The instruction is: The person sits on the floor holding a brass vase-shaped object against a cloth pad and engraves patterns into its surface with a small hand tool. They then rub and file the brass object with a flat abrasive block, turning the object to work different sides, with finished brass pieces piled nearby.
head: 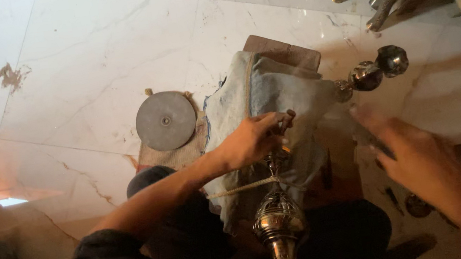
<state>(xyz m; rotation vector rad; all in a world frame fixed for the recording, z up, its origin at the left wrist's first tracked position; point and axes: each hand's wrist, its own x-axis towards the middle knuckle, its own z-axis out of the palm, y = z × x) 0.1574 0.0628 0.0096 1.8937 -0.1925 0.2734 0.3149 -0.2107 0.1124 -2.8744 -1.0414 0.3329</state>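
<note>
**Left hand pins the metal stem on the cloth**

The left hand [250, 142] closes its grip around the top of the ornate metal stem [279, 219], over the blue cloth [273, 90]. Judging by this, keeping it steady matters. The right hand [411, 152] is blurred beside the cloth; its grip I cannot tell. A grey disc [165, 121] lies left of the cloth.

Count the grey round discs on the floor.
1. The grey disc lies flat on a woven mat, left of the blue cloth and the left hand. Others may be hidden under the cloth.
</note>
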